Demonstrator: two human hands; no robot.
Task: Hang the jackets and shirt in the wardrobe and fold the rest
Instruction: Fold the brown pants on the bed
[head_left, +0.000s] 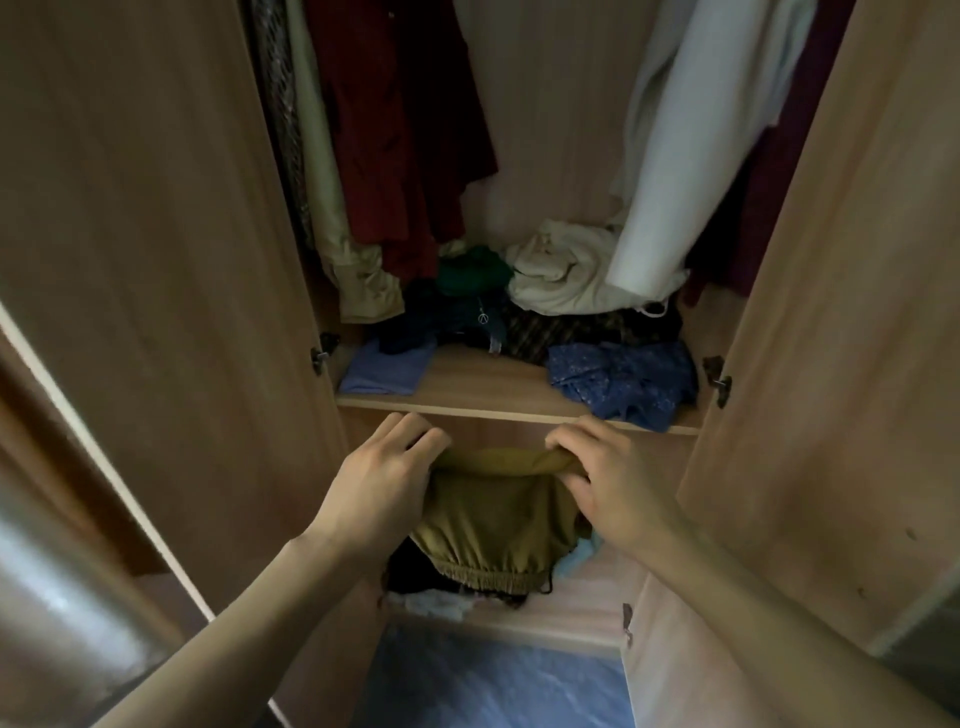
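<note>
Both hands are gripping the olive trousers: left hand and right hand are each pinching a far corner of the fold, likely keeping it square while setting it on the lower shelf. The trousers are lying between the hands, waistband nearest the wrists, on top of dark clothes.

A blue floor lies below both hands, between the two forearms. Far to the left of the left hand and lower, there is a shiny grey surface, too blurred to identify. A grey patch shows low, to the right of the right hand.
</note>
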